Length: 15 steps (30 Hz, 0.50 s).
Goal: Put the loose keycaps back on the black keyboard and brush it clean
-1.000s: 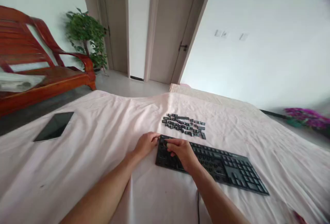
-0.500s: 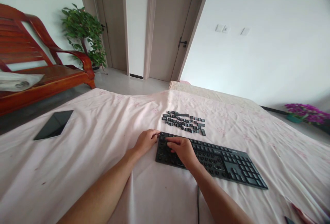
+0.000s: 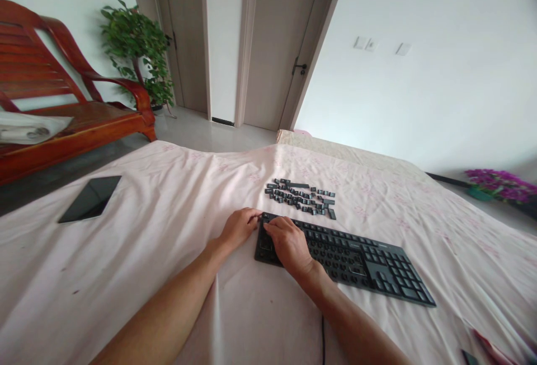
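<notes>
A black keyboard (image 3: pixel 377 275) lies at a slant on the pink cloth, many of its left and middle keys without caps. My left hand (image 3: pixel 242 226) grips its upper left corner with bent fingers. Over the keyboard's left end, my right hand (image 3: pixel 289 242) is closed, fingertips down at the upper left keys. Whatever those fingers may hold is hidden beneath them. Just beyond the keyboard, loose black keycaps (image 3: pixel 302 195) lie in rough rows, with a long space bar cap (image 3: pixel 298 186) among them.
A dark-screened tablet (image 3: pixel 90 199) rests on the cloth (image 3: pixel 168 197) at the left. The keyboard cable (image 3: pixel 323 337) runs toward me. A small dark object (image 3: pixel 469 357) sits at the lower right. Beyond are a wooden bench (image 3: pixel 75 113) and a potted plant (image 3: pixel 136 46).
My right hand has turned over and its fingers have curled in toward the keyboard's upper left corner. My left hand stays at the corner. The view has shifted slightly.
</notes>
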Each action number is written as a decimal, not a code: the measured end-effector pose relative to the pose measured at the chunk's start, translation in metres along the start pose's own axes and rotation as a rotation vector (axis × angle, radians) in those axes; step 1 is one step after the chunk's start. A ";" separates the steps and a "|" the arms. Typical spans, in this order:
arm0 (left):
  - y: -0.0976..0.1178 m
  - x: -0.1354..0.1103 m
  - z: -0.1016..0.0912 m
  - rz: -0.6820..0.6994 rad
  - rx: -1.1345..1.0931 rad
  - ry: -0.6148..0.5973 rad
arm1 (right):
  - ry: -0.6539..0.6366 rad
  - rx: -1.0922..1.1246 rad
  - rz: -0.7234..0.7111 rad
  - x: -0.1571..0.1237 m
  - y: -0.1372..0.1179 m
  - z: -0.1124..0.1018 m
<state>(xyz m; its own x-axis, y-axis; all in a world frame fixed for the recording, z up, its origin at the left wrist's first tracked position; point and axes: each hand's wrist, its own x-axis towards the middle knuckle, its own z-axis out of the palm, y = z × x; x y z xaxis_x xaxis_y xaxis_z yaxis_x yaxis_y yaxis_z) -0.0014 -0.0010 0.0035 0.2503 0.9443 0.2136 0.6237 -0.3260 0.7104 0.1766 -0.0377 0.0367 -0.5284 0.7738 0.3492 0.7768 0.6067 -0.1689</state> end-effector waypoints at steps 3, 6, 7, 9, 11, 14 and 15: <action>0.000 0.000 0.000 -0.001 0.006 -0.004 | -0.028 -0.031 -0.030 0.001 0.000 -0.002; -0.001 0.000 0.001 0.004 0.011 0.013 | -0.033 -0.053 -0.021 0.003 0.000 -0.003; -0.002 0.000 0.001 0.008 0.010 0.016 | -0.034 -0.057 -0.016 0.003 -0.001 -0.003; -0.003 0.001 0.002 0.018 0.009 0.018 | -0.037 -0.063 -0.015 0.005 -0.001 -0.003; -0.004 0.001 0.002 0.029 0.010 0.013 | -0.042 -0.059 -0.028 0.006 -0.002 -0.002; -0.004 0.000 0.002 0.030 0.013 0.009 | -0.047 -0.052 -0.043 0.005 -0.002 0.000; -0.004 0.000 0.002 0.027 0.014 0.009 | -0.048 -0.054 -0.041 0.005 -0.003 0.000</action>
<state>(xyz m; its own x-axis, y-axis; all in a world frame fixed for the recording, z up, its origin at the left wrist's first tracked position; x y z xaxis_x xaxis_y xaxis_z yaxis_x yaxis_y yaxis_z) -0.0024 0.0004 -0.0005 0.2607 0.9355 0.2384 0.6271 -0.3519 0.6950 0.1722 -0.0356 0.0391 -0.5751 0.7570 0.3100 0.7706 0.6286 -0.1052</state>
